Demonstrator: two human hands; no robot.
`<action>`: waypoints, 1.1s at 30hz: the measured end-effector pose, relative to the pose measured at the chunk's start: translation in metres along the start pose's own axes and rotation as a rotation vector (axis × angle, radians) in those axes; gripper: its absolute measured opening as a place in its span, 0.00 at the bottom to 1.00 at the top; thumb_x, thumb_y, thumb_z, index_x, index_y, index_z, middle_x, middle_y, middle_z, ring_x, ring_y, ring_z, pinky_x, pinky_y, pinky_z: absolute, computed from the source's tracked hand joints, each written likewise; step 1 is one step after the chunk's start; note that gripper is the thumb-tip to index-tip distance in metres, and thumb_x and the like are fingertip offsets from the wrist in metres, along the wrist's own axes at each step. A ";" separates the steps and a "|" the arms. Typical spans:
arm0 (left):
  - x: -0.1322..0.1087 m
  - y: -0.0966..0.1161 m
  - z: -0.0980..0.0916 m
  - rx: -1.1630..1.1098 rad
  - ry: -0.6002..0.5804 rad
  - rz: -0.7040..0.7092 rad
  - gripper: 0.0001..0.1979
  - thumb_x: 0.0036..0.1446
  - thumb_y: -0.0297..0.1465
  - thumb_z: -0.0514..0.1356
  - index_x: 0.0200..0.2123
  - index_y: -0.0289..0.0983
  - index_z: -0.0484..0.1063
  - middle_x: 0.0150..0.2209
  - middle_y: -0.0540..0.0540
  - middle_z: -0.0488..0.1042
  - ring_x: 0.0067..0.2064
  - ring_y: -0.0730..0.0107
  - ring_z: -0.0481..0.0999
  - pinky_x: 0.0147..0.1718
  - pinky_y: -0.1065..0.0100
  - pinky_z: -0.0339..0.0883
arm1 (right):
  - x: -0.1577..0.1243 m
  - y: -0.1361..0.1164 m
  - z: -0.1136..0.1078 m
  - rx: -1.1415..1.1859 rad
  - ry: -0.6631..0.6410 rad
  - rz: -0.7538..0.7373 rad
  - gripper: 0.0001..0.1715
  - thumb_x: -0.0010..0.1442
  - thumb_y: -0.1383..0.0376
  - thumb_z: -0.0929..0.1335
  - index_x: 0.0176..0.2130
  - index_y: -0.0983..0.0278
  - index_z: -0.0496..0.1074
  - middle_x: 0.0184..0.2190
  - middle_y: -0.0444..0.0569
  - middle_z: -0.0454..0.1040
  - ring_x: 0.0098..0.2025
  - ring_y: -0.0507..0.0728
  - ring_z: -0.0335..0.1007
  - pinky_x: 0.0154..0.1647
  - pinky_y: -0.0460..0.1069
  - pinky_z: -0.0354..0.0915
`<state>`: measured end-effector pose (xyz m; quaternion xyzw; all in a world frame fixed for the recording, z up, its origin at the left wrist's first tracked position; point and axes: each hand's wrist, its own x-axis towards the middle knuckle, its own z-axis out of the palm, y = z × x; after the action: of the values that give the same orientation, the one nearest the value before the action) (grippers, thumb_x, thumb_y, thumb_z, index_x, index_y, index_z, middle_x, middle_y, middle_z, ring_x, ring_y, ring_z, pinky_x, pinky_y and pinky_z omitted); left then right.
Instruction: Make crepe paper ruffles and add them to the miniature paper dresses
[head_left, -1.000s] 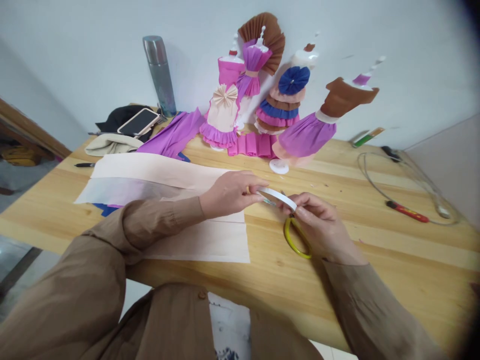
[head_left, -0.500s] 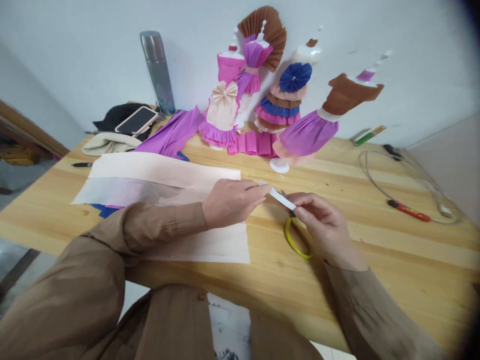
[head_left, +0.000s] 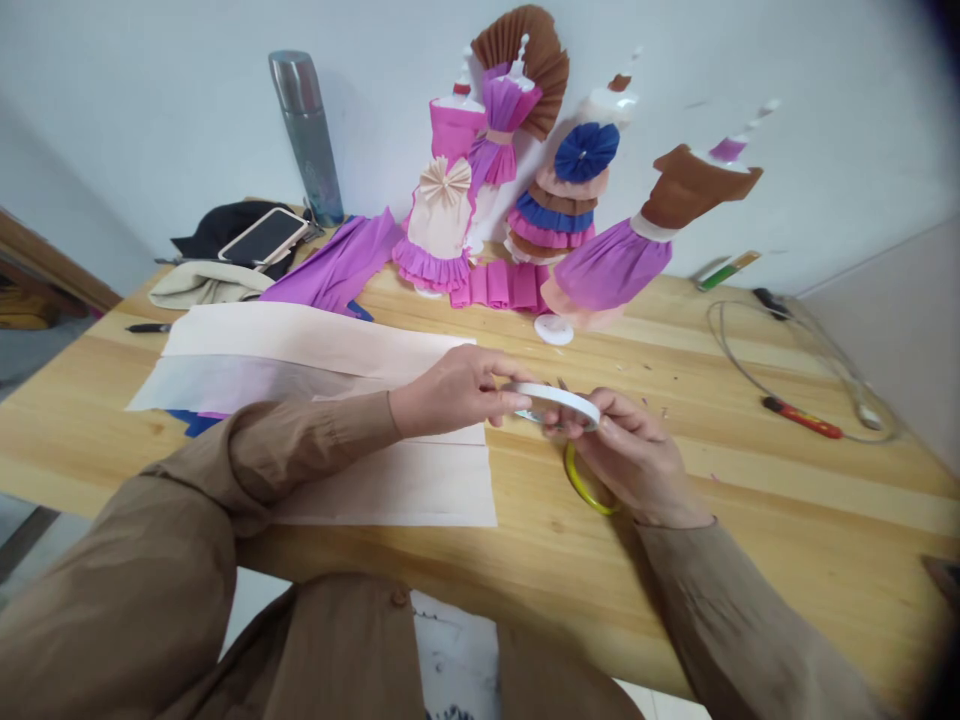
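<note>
A narrow roll of white tape [head_left: 561, 396] is held above the table between both hands. My left hand [head_left: 459, 390] pinches its left edge between thumb and fingers. At the roll's right end, my right hand [head_left: 636, 452] grips it, some fingertips showing through the ring. Below that hand lie scissors with yellow handles [head_left: 583, 490], partly covered by it. Under my left forearm, pale pink crepe paper sheets [head_left: 420, 480] lie flat on the wooden table.
Several miniature dress forms in paper dresses, one with a purple skirt [head_left: 611, 265], stand along the wall. A steel flask [head_left: 307, 140], a phone [head_left: 264, 236] and purple paper [head_left: 337, 260] are at the back left. At right lie a cable with a red handle [head_left: 802, 418] and a green-handled cutter [head_left: 729, 272].
The tape roll has turned: its edge was seen as a thin white strip, and now its ring shape shows. My left hand's fingers have spread a little around it.
</note>
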<state>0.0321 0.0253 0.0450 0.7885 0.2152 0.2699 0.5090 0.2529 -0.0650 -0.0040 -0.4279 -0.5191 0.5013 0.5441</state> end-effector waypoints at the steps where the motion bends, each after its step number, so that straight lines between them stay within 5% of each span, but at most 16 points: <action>1: -0.001 0.001 0.000 -0.021 -0.032 -0.023 0.09 0.57 0.28 0.62 0.40 0.33 0.79 0.30 0.48 0.78 0.25 0.79 0.73 0.26 0.76 0.67 | 0.001 0.000 -0.001 -0.035 0.005 -0.014 0.13 0.59 0.51 0.70 0.32 0.56 0.73 0.28 0.48 0.75 0.37 0.63 0.74 0.42 0.62 0.70; 6: -0.005 0.012 0.000 0.365 0.005 0.096 0.08 0.58 0.28 0.63 0.41 0.36 0.80 0.35 0.48 0.81 0.35 0.73 0.78 0.37 0.73 0.68 | -0.002 -0.018 0.001 -0.353 0.089 -0.136 0.19 0.63 0.50 0.66 0.44 0.57 0.79 0.47 0.53 0.78 0.48 0.65 0.72 0.47 0.60 0.66; 12: -0.008 0.015 0.000 0.603 -0.046 0.204 0.10 0.62 0.30 0.59 0.44 0.39 0.79 0.39 0.47 0.81 0.42 0.69 0.79 0.39 0.71 0.68 | -0.006 -0.046 0.036 -0.727 0.085 -0.168 0.12 0.62 0.55 0.69 0.42 0.57 0.78 0.31 0.49 0.75 0.26 0.55 0.63 0.26 0.53 0.60; 18: -0.003 0.017 -0.011 0.140 -0.044 0.178 0.19 0.52 0.26 0.66 0.48 0.38 0.77 0.55 0.42 0.76 0.34 0.76 0.79 0.28 0.74 0.71 | -0.003 -0.037 0.028 -0.525 0.096 -0.108 0.12 0.58 0.54 0.72 0.31 0.59 0.73 0.25 0.46 0.70 0.28 0.55 0.62 0.28 0.52 0.59; 23: -0.001 0.027 -0.026 -0.175 0.010 -0.034 0.13 0.57 0.28 0.60 0.45 0.33 0.78 0.40 0.44 0.80 0.19 0.83 0.72 0.16 0.78 0.64 | -0.003 -0.031 0.010 -0.278 0.055 -0.167 0.16 0.57 0.50 0.71 0.27 0.59 0.73 0.24 0.47 0.67 0.28 0.57 0.61 0.30 0.53 0.57; 29: -0.001 0.027 -0.024 -0.031 0.081 -0.043 0.11 0.59 0.30 0.60 0.40 0.30 0.78 0.36 0.43 0.81 0.18 0.83 0.70 0.16 0.77 0.64 | -0.003 -0.027 0.003 -0.219 0.016 -0.197 0.18 0.56 0.48 0.70 0.26 0.58 0.72 0.22 0.48 0.66 0.28 0.59 0.61 0.31 0.55 0.57; 33: -0.007 0.023 -0.010 0.322 0.147 0.156 0.11 0.60 0.27 0.58 0.44 0.33 0.77 0.41 0.43 0.80 0.35 0.73 0.79 0.36 0.71 0.74 | -0.005 -0.028 0.005 -0.292 0.007 -0.225 0.18 0.57 0.49 0.70 0.27 0.59 0.73 0.25 0.50 0.69 0.31 0.60 0.63 0.34 0.56 0.58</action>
<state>0.0212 0.0188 0.0684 0.8523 0.2303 0.3275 0.3367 0.2515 -0.0744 0.0236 -0.4435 -0.6291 0.3551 0.5304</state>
